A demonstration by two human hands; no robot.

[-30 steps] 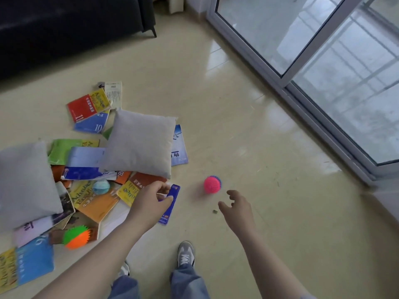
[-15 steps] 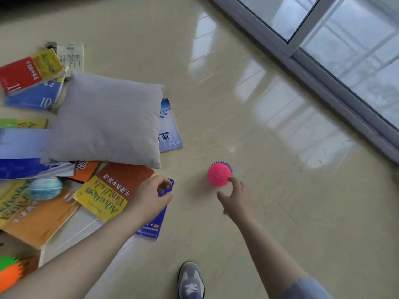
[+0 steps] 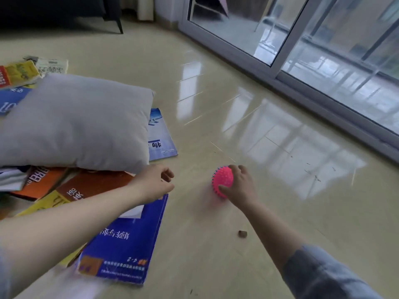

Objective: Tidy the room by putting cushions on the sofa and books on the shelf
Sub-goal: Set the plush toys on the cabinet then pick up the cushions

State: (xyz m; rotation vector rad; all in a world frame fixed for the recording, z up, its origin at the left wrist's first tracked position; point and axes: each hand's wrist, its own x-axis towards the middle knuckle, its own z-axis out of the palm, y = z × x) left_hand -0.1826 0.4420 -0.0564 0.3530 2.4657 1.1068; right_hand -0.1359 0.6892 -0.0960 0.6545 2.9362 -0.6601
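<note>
Shiny tiled floor (image 3: 216, 251) beside a glass door (image 3: 323, 50). Right hand (image 3: 241, 187) now wraps fingers and thumb round the pink spiky ball (image 3: 222, 180), which sits on the floor. 0.5 s ago only the fingertips reached it, and 1 s ago the hand was well short. Left hand (image 3: 154, 183) hangs loosely curled and holds nothing, just above the blue book (image 3: 127, 240), much as before. Grey cushion (image 3: 79, 124) lies on the pile of books (image 3: 43, 183) just beyond the left hand. Sofa (image 3: 54, 9) is well apart at top left; no shelf in view. Judgement: the ball looks like clutter being cleared first, so 0 cushions or books are put away and the task has barely begun. View sits lower and closer to the floor than earlier.
</note>
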